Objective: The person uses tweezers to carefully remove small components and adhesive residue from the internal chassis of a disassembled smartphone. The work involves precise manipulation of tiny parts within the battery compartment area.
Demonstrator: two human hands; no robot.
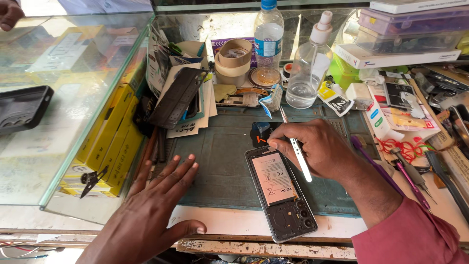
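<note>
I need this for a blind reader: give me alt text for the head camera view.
A right hand holding tweezers touches the top of an opened phone on a green mat, while the left hand rests flat beside it. Bottles, tape rolls and tools crowd the bench.

The work mat (220,161) was a dull teal, worn and smudged. The opened phone (281,193) had a grey frame, a dark lower section, and a white battery label with black print. The tweezers (299,154) were silvery white. The person's sleeve (410,234) was a reddish pink. Stacked boxes (110,142) under the glass counter were bright yellow. A phone case (22,108) on the glass was black. The tape rolls (233,61) were tan. The plastic bottle (268,34) was clear with a blue cap and blue label, and the spray bottle (307,68) was clear with a white nozzle. A screwdriver (410,178) had a magenta handle.
</note>
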